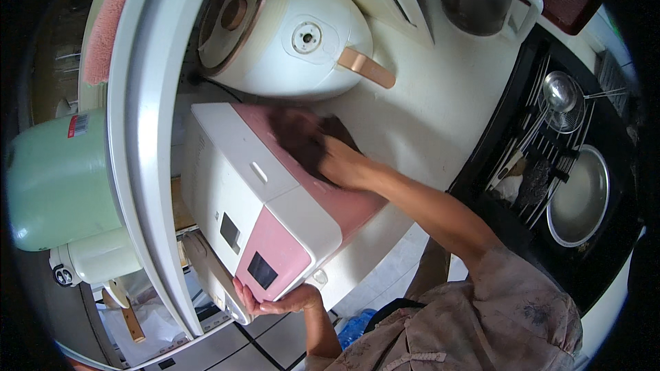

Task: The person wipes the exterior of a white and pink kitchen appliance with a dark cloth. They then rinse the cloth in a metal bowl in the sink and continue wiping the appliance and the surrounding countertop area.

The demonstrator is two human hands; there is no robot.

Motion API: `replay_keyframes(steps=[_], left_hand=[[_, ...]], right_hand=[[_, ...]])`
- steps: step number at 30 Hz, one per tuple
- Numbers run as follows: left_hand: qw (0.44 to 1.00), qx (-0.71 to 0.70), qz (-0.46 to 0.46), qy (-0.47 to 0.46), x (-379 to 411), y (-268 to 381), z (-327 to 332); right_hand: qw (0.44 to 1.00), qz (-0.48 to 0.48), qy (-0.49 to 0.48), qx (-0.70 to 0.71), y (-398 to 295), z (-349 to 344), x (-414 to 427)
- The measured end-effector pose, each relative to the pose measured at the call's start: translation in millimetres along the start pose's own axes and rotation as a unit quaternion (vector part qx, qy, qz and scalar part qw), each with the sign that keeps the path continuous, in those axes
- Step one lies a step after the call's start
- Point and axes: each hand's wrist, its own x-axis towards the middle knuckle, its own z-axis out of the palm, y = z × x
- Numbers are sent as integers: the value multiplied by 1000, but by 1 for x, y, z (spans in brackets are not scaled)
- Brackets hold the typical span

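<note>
A pink and white plastic box point(273, 175), with small dark windows in its front, stands tilted across the view on a white counter. My left hand point(281, 305) cups its lower front corner, palm beneath and fingers against the edge. Over the pink side, my right hand point(335, 162) presses a dark brown cloth point(304, 144); the fingers are blurred and partly hidden by the cloth. Beyond the box sits a white air-fryer-like appliance point(304, 26) with a copper-coloured handle point(367, 67) and a round dial.
On the right, a black gas stove point(521, 247) carries a ladle point(559, 91), a strainer and a metal pan point(580, 196). A lidded jug point(477, 0) stands at the back. At left, a white curved frame edge point(149, 113) runs beside a green container point(62, 180) and a pink fluffy duster point(105, 36).
</note>
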Motion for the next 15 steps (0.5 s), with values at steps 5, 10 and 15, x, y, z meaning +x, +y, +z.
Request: replay_keyframes(steps=[5, 10, 15], left_hand=[[1000, 19, 2, -14, -2, -5, -9], [1000, 1, 20, -16, 0, -2, -4], [999, -27, 13, -11, -3, -4, -2]], right_hand=[[998, -38, -40, 0, -20, 6, -7], [994, -40, -105, 6, -70, 9, 88], [955, -239, -6, -175, -1, 22, 116]])
